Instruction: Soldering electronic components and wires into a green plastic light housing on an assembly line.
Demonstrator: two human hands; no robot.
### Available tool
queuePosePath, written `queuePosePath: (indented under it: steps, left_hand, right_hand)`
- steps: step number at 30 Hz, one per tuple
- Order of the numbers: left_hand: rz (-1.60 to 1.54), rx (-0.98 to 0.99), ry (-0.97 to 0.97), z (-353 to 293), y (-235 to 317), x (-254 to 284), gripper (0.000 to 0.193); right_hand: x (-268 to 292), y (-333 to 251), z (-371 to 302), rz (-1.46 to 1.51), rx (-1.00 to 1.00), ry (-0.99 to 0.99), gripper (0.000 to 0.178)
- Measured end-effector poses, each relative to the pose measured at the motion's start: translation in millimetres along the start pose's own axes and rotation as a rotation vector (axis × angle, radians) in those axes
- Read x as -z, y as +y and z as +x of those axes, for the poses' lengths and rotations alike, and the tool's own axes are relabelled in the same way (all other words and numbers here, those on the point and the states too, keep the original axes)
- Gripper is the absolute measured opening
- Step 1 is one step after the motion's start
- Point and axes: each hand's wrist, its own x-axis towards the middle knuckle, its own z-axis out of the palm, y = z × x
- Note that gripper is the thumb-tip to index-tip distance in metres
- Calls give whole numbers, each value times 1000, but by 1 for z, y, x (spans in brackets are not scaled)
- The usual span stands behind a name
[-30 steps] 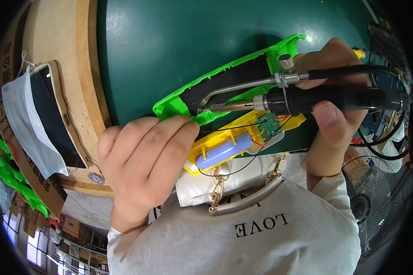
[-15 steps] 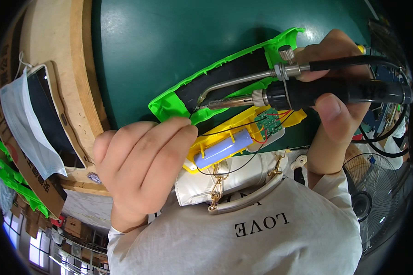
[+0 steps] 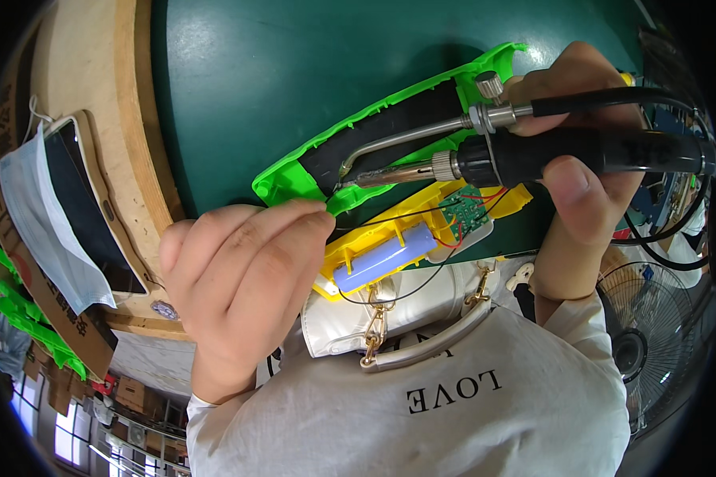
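Your soldering iron (image 3: 581, 155) sits crosswise in your right hand (image 3: 589, 159), black matte handle wrapped by thumb and fingers, closed firmly round it. Its metal tip (image 3: 366, 176) pokes left, ending just above the yellow plastic housing (image 3: 390, 230), over the green plastic shell (image 3: 390, 135) with its black inner strip. A bent metal tube runs alongside the tip (clamped on by a knurled screw).

The yellow housing lies between your two hands, holding a smooth lilac cylindrical battery cell (image 3: 383, 258) and a small green circuit board (image 3: 471, 213) with thin red and black wires.

Your left hand (image 3: 243, 278) is curled, fingertips pinched together just beside the iron's tip; what they pinch is too thin to tell, maybe a wire. Knuckles face the camera, wrist bent down.

Everything rests on a dark green mat (image 3: 294, 71). Further left, a wooden board (image 3: 135, 119), a phone (image 3: 87, 207) in a tan case, a pale blue face mask (image 3: 36, 215) draped on it.
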Motion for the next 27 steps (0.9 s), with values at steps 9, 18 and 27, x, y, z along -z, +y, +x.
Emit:
queuePosePath:
  steps: [9, 18, 27]
  left_hand:
    - [91, -53, 36, -3, 0, 2, 23]
    - [-21, -98, 124, -5, -5, -6, 27]
    - [-11, -58, 78, -5, -5, -5, 28]
  right_hand:
    - [70, -8, -1, -15, 159, 804, 47]
    - [111, -5, -7, -401, 297, 1299, 23]
    - [92, -8, -2, -411, 226, 1188, 26]
